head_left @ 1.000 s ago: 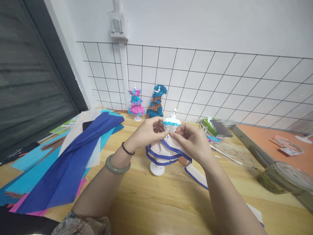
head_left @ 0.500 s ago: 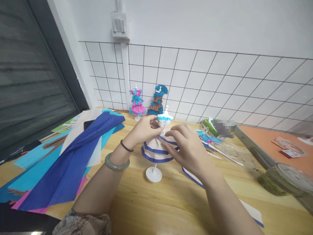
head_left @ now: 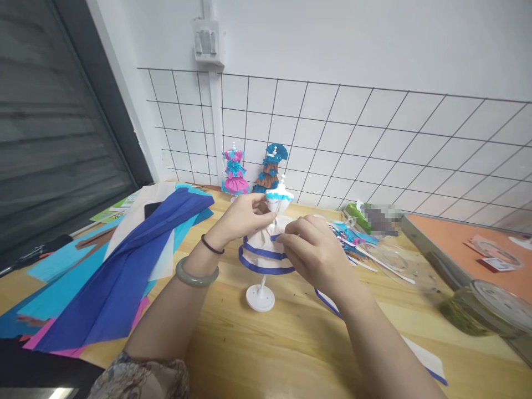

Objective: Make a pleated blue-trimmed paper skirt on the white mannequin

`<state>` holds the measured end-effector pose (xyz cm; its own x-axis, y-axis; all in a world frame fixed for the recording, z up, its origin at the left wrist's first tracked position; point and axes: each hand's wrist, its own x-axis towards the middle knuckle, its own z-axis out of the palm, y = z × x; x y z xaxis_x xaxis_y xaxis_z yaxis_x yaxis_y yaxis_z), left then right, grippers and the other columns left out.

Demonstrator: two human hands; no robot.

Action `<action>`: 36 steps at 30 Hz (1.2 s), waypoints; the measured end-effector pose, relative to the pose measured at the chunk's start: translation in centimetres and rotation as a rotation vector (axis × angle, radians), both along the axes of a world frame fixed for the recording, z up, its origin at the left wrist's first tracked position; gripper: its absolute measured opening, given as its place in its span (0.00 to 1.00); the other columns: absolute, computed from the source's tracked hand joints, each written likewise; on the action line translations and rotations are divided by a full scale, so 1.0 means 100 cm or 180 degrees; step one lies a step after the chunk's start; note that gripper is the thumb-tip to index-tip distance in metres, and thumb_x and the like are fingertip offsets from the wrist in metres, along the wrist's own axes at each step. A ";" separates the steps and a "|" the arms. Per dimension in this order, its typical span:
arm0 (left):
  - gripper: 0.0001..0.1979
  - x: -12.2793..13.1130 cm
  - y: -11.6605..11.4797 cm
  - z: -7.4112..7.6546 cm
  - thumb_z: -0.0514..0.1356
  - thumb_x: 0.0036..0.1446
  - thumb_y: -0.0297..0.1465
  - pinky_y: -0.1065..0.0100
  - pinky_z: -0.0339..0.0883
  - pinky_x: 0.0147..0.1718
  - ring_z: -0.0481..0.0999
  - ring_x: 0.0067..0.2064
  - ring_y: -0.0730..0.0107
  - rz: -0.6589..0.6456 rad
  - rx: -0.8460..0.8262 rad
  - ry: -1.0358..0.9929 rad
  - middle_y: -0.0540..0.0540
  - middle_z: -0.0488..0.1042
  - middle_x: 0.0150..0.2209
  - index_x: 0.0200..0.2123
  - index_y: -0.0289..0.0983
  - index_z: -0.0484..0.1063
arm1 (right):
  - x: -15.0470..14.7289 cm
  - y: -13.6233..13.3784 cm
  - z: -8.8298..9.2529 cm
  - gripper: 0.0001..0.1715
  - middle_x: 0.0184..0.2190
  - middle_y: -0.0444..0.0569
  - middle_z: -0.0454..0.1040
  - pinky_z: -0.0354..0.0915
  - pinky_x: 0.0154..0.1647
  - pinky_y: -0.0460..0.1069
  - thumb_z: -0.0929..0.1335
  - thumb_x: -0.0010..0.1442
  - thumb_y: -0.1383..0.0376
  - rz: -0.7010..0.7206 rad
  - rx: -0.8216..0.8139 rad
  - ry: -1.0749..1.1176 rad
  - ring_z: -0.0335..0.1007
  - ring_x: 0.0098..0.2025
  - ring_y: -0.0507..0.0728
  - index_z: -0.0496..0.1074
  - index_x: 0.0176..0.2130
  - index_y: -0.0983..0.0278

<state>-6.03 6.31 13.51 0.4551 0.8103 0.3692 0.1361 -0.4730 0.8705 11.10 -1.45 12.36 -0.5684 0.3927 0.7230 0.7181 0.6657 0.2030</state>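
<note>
A small white dress form (head_left: 277, 195) with a turquoise frill at its chest stands upright on a round base (head_left: 260, 298). Around it hangs a tiered white paper skirt (head_left: 261, 255) edged in dark blue. My left hand (head_left: 248, 217) is closed at the form's waist, thumb and fingers pinching the top of the skirt. At the right side of the skirt, my right hand (head_left: 313, 246) has its fingers drawn together in a pinch on the upper tier. The fingertips partly hide the paper there. A blue-edged white strip (head_left: 327, 302) lies behind my right wrist.
Blue, turquoise and white paper sheets (head_left: 120, 271) cover the left of the table. Two dressed forms, one pink (head_left: 236, 180) and one brown and teal (head_left: 268, 176), stand by the wall grid. Scraps (head_left: 353, 238), a tape roll (head_left: 484, 307) and an orange tray (head_left: 449, 235) are at right.
My right hand's fingers have closed from a more spread pose, and the hand has shifted slightly down. My left hand stays at the waist. The view has moved a little.
</note>
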 end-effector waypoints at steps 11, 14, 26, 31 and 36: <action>0.07 0.004 0.000 -0.003 0.58 0.47 0.28 0.69 0.66 0.34 0.71 0.34 0.69 0.0023 0.0088 -0.0144 0.49 0.71 0.30 0.33 0.34 0.69 | -0.001 -0.003 0.001 0.09 0.32 0.53 0.72 0.58 0.32 0.52 0.64 0.57 0.75 0.0189 -0.0180 0.0057 0.60 0.32 0.56 0.73 0.35 0.67; 0.06 0.004 0.001 -0.005 0.58 0.48 0.28 0.69 0.65 0.33 0.71 0.34 0.71 -0.0046 0.0120 -0.0141 0.49 0.70 0.30 0.32 0.34 0.68 | 0.003 -0.007 0.007 0.06 0.34 0.52 0.71 0.60 0.35 0.52 0.66 0.57 0.72 0.0413 -0.0519 0.0617 0.64 0.35 0.56 0.72 0.36 0.65; 0.10 0.009 -0.007 -0.005 0.56 0.53 0.30 0.69 0.65 0.34 0.71 0.36 0.70 -0.0354 0.0155 0.0126 0.48 0.72 0.35 0.39 0.34 0.68 | 0.020 0.014 0.001 0.17 0.38 0.50 0.75 0.63 0.42 0.52 0.67 0.57 0.54 -0.0209 -0.2662 0.2459 0.70 0.40 0.57 0.73 0.37 0.64; 0.12 0.014 -0.010 -0.006 0.57 0.54 0.33 0.71 0.65 0.31 0.71 0.34 0.71 -0.0464 0.0154 0.0244 0.48 0.71 0.34 0.41 0.34 0.68 | 0.021 0.016 0.001 0.17 0.31 0.49 0.74 0.62 0.32 0.48 0.67 0.57 0.54 -0.0215 -0.2904 0.2370 0.67 0.32 0.53 0.72 0.34 0.66; 0.10 0.015 -0.011 -0.005 0.58 0.52 0.30 0.72 0.64 0.31 0.70 0.34 0.72 -0.0463 0.0366 0.0324 0.48 0.71 0.34 0.39 0.34 0.68 | 0.023 0.017 0.000 0.18 0.24 0.45 0.68 0.56 0.24 0.45 0.67 0.56 0.53 -0.0259 -0.3080 0.2331 0.60 0.25 0.50 0.69 0.29 0.66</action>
<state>-4.57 5.18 13.02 0.6040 0.6885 0.4015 0.1435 -0.5895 0.7949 13.40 0.24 12.41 -0.0970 0.9631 0.2509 0.5014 0.2650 -0.8236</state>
